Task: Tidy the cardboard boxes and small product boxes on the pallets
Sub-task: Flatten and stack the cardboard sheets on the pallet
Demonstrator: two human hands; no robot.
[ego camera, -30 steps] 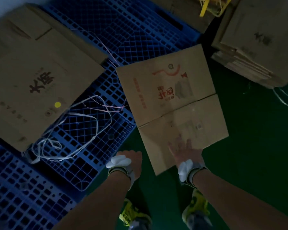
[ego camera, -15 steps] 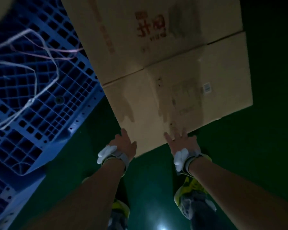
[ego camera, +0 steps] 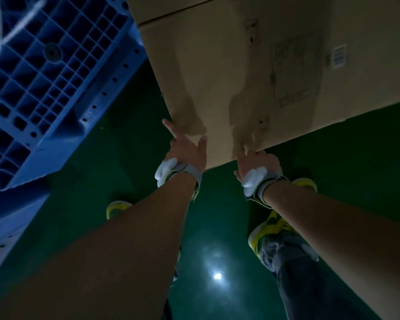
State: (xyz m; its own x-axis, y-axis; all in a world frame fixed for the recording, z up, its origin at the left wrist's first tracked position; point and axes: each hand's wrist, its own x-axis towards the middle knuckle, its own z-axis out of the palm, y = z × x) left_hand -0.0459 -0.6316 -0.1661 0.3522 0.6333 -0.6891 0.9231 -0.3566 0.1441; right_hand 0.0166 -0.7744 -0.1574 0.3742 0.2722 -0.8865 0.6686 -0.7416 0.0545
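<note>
Flattened cardboard box [ego camera: 252, 72] — fills the upper right, printed face up, with a fold crease across the top. Juts its near corner toward the feet, between the two wrists, over green floor [ego camera: 125, 172].

Left hand [ego camera: 187, 146] — lies flat at the box's left edge just above that corner, fingers straight, thumb spread onto the cardboard. Grips nothing.

Right hand [ego camera: 258, 162] — meets the near edge just right of the corner. Fingertips lost at the edge in dim light; cannot tell grasp from mere touch.

Blue plastic pallet [ego camera: 44, 84] on the left, right rim running diagonally. Closes on the box's left edge near the top of the view, leaving a widening wedge of floor lower down. White strapping [ego camera: 21, 17] on its grid, far upper left.

Open floor below the near edge; yellow shoes [ego camera: 273, 227] planted there, a reflected light spot [ego camera: 216, 276] between them.
</note>
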